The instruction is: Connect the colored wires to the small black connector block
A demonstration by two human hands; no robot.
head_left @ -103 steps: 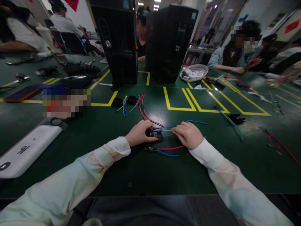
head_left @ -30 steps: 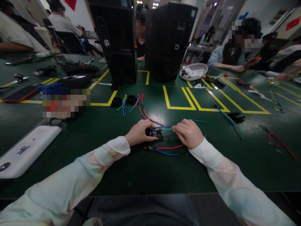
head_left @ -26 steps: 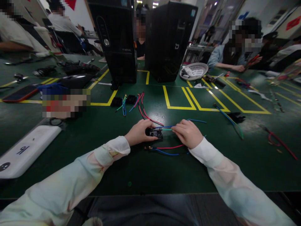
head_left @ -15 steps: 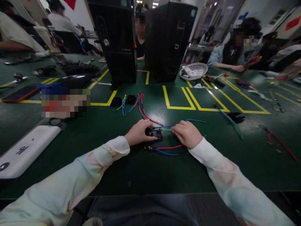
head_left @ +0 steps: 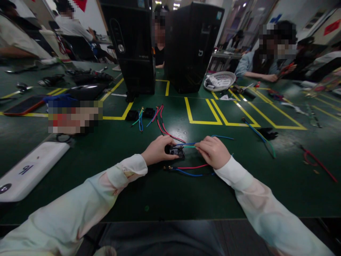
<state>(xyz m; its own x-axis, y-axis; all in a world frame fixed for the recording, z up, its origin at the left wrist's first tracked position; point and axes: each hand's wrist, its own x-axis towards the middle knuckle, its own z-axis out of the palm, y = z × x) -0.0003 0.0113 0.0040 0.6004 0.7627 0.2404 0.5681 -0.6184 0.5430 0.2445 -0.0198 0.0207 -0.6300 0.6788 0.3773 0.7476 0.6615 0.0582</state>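
Left hand: the left hand [head_left: 158,150] is at the centre of the frame; its fingers grip the black connector [head_left: 178,152] by its left end, with the thumb along the lower side and a finger along the upper side.

Right hand: the right hand [head_left: 214,153] is just to the right; its fingers are closed in a pinch on the green wire [head_left: 189,147]; the blue wire [head_left: 185,144] passes also to these fingertips, but I cannot tell how firmly it is held.

Black connector: it is between the two hands, low over the bench [head_left: 160,199]; both wires run from its right side; whether it touches the surface, I cannot tell.

Wires near the hands: below the connector lies a red-and-blue wire pair [head_left: 192,167], with brass-coloured ends at left; its right part goes under the right hand.

Wires farther away: red wires [head_left: 163,127] lie above the left hand, near two black blocks [head_left: 149,112]; a blue-green wire bundle [head_left: 257,133] lies at the right, a red wire loop [head_left: 321,166] near the right edge.

Larger things: two black computer towers [head_left: 193,46] stand upright at the top; a white basket [head_left: 231,77] is beside them; a white case [head_left: 32,170] lies at the left edge.
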